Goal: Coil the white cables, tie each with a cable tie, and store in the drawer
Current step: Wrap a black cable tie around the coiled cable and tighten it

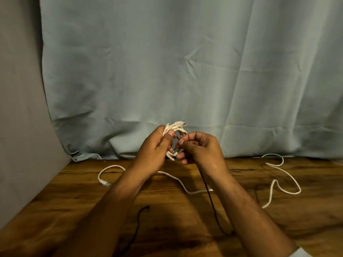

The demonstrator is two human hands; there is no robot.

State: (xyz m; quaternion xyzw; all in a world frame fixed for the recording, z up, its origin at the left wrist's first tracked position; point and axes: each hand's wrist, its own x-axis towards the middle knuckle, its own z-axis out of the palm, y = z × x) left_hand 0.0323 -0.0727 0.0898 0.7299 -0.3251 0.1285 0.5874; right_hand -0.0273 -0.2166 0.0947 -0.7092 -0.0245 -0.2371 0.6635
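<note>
I see the coiled white cable held up at the centre of the frame, above the far edge of the bench. The left grip is closed round the coil's left side, thumb pressed on the loops. The right grip touches the coil's right side and pinches a thin black tie between thumb and forefinger. That tie hangs down along the right forearm. A loose white cable lies on the bench below the hands, its plug at centre left. More white cable snakes at the right; I cannot tell whether they join. A second black tie lies lower centre, and a pale blue curtain fills the background
</note>
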